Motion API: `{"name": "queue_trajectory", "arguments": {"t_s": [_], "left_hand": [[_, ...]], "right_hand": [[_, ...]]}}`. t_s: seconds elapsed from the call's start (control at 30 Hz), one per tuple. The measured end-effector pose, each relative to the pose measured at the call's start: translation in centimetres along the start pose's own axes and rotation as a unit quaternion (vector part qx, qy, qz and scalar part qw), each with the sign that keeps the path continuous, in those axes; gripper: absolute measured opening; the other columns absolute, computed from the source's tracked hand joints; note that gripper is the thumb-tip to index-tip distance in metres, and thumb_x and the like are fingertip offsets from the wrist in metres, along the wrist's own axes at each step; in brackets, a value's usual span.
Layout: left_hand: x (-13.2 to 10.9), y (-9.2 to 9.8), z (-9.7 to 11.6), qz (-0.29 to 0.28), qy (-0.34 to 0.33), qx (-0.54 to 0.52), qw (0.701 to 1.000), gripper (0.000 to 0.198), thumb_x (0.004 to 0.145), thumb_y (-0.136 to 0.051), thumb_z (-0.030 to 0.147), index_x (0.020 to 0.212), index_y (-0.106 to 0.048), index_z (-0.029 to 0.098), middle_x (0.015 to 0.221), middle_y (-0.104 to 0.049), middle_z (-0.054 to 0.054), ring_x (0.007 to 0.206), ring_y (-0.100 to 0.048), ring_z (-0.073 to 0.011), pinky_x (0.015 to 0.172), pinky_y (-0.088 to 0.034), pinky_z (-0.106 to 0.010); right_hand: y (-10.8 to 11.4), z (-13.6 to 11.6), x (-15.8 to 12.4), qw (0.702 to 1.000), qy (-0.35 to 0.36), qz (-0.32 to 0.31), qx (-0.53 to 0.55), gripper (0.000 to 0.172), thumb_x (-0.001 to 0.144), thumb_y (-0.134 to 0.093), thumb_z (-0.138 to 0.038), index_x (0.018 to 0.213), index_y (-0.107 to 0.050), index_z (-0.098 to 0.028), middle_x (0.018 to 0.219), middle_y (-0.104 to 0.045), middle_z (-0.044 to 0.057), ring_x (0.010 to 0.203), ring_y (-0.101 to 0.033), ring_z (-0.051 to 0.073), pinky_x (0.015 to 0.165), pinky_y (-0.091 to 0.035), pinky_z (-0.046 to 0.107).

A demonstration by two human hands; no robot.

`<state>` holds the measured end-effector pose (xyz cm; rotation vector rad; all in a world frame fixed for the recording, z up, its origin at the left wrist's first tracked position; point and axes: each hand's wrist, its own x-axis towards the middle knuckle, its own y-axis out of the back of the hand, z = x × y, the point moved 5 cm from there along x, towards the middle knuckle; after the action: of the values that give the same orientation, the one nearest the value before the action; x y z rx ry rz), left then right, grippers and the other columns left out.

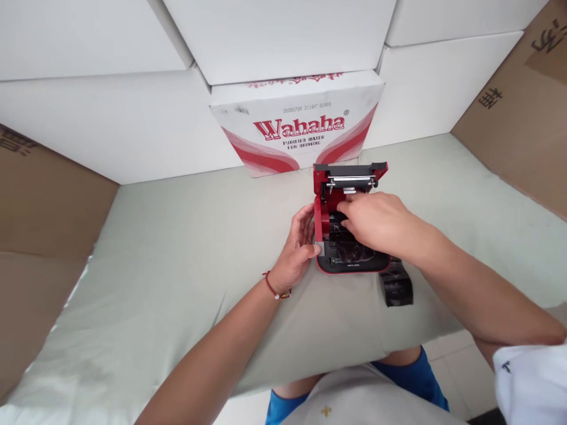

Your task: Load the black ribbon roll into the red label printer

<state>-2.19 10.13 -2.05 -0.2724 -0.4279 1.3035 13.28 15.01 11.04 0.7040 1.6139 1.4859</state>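
Observation:
A red and black label printer (352, 260) sits on the cloth-covered table with its lid (349, 177) raised. My left hand (297, 245) grips its left side, thumb on the front corner and fingers along the red wall. Inside the open bay lies dark, glossy roll material (337, 227). My right hand (374, 221) reaches over the bay from the right, fingers curled down inside. Its fingertips are partly hidden, so what they pinch is unclear. To the right of the printer, a black strip of glossy material (397, 286) rests curled on the cloth, partly behind the printer's corner.
A white and red Wahaha water carton (305, 127) stands behind the printer, against stacked white boxes (283, 35). Brown cardboard panels (44, 236) (514, 112) flank both sides. Pale green cloth (186, 248) covers the table, whose front edge is close to my lap.

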Motion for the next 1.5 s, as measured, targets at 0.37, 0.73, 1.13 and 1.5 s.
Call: {"name": "queue_trajectory", "arguments": {"t_s": [0.37,0.73,1.13,1.5], "left_hand": [[0.1,-0.1,0.1,-0.002,-0.001,0.008,1.000,0.085,0.082,-0.091,0.052,0.157,-0.053,0.037,0.180,-0.043,-0.005,0.174,-0.029,-0.0358,0.142,-0.029,-0.057],[0.2,0.1,0.1,0.005,-0.002,-0.001,1.000,0.084,0.080,-0.093,0.052,0.154,-0.056,0.038,0.177,-0.046,-0.005,0.169,-0.036,-0.0341,0.140,-0.031,-0.054],[0.0,0.2,0.3,0.028,0.008,0.022,0.999,0.081,0.079,-0.092,0.053,0.152,-0.059,0.038,0.176,-0.047,-0.004,0.170,-0.035,-0.0338,0.141,-0.030,-0.053],[0.0,0.4,0.2,0.029,0.003,0.028,0.999,0.081,0.079,-0.092,0.054,0.152,-0.059,0.039,0.176,-0.048,-0.004,0.169,-0.037,-0.0336,0.139,-0.034,-0.053]], "right_hand": [[0.4,-0.7,-2.0,0.997,-0.058,0.037,0.045,0.024,0.099,-0.068,-0.022,0.122,-0.074,-0.018,0.116,-0.080,0.018,0.081,-0.078,0.032,0.065,-0.052,0.039],[-3.4,14.4,-12.8,0.985,-0.081,0.130,0.080,0.045,0.106,-0.060,-0.064,0.107,-0.081,-0.025,0.100,-0.082,0.015,0.064,-0.069,0.024,0.055,-0.047,0.042],[-8.2,9.6,-7.6,0.990,-0.085,0.020,0.107,0.035,0.105,-0.060,-0.028,0.133,-0.080,-0.025,0.140,-0.078,0.011,0.106,-0.079,0.029,0.078,-0.057,0.038],[-9.0,7.7,-5.9,0.990,-0.048,0.024,0.130,0.037,0.105,-0.060,-0.024,0.140,-0.075,-0.023,0.134,-0.076,0.011,0.097,-0.077,0.025,0.070,-0.049,0.033]]}}
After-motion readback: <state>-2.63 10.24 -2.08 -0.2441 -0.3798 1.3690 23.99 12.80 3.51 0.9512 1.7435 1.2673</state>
